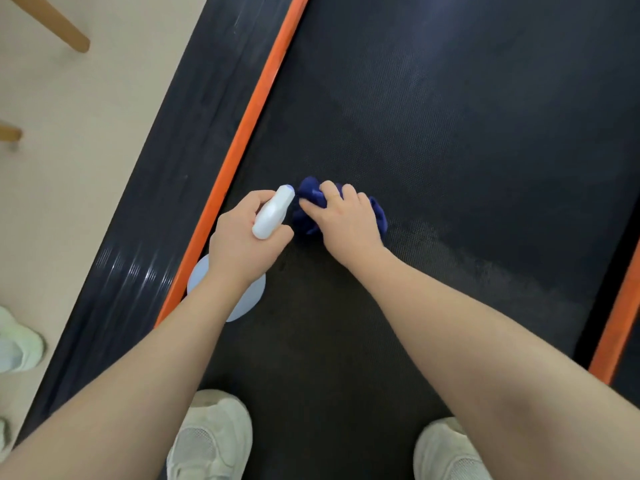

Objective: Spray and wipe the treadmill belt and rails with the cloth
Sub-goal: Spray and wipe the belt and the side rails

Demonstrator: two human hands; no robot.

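Observation:
A black textured treadmill belt point(450, 133) fills the middle of the view, with an orange strip point(256, 109) and a dark left rail point(180, 161) beside it. My left hand point(239, 237) grips a white spray bottle point(272, 213), its pale round body point(242, 303) showing under my wrist. The nozzle points at a bunched dark blue cloth point(311, 197). My right hand point(346, 220) presses that cloth onto the belt just right of the bottle. A paler, damp-looking patch point(467, 258) lies on the belt to the right of the cloth.
My two white shoes point(211, 434) point(446, 452) stand on the belt at the bottom. A second orange strip point(616, 334) runs along the right edge. On the beige floor at left are wooden furniture legs point(59, 26) and pale green shoes point(17, 344).

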